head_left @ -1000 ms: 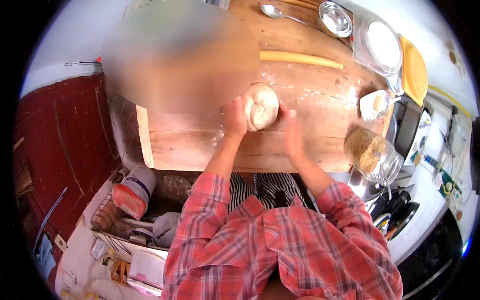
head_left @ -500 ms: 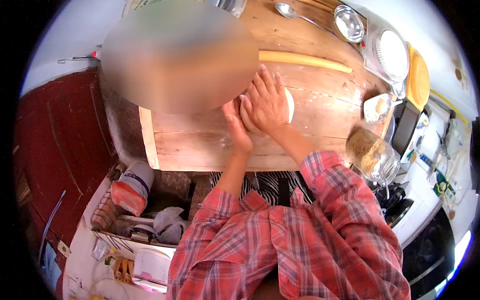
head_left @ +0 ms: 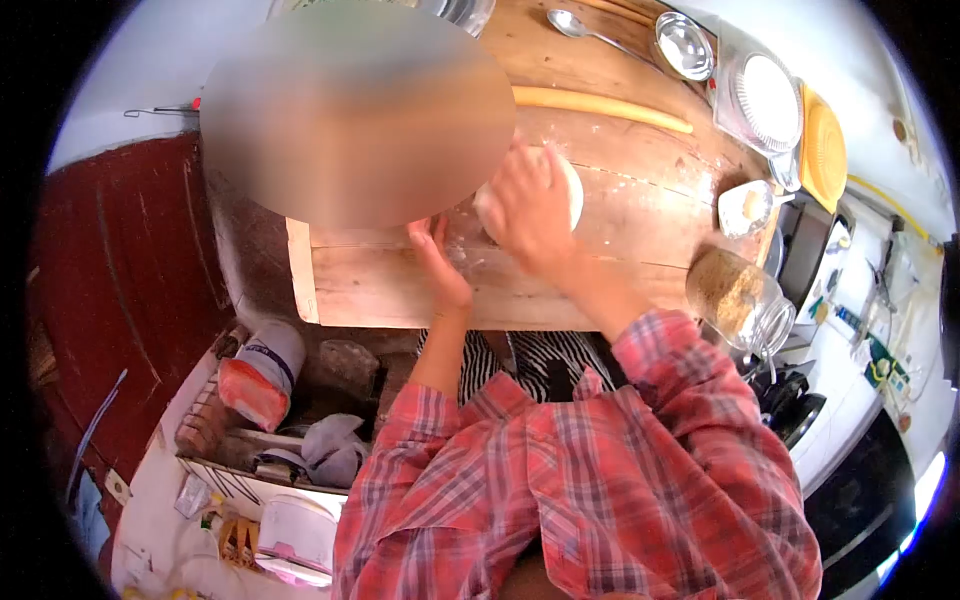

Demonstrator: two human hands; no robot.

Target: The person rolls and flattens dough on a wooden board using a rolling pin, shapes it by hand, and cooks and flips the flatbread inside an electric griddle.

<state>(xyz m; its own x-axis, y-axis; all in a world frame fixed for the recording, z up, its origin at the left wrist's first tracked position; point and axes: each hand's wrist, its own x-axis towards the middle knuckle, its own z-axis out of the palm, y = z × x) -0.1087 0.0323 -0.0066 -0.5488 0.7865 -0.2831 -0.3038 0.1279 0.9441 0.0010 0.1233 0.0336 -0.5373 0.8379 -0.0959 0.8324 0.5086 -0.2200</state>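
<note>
A round piece of pale dough (head_left: 574,195) lies on the wooden board (head_left: 380,285), near its front middle. On top of the dough rests my right hand (head_left: 532,205), its fingers laid over it and partly smeared by motion; it looks open. My left hand (head_left: 440,268) is a little to the left, apart from the dough, turned edge-on above the board. It is open, with its upper fingers hidden by a large blurred oval. Beyond the dough lies a long yellow stick (head_left: 600,106), possibly a rolling pin.
At the back are a spoon (head_left: 570,24) and a metal bowl (head_left: 684,45). To the right stand a clear plastic container (head_left: 765,100), a yellow lid (head_left: 823,150), a small white dish (head_left: 745,210) and a glass jar (head_left: 735,295) of brownish crumbs lying on its side.
My left hand has moved left, away from the dough and from my right hand. My right hand stays on the dough, its fingers now blurred. The view has shifted slightly.
</note>
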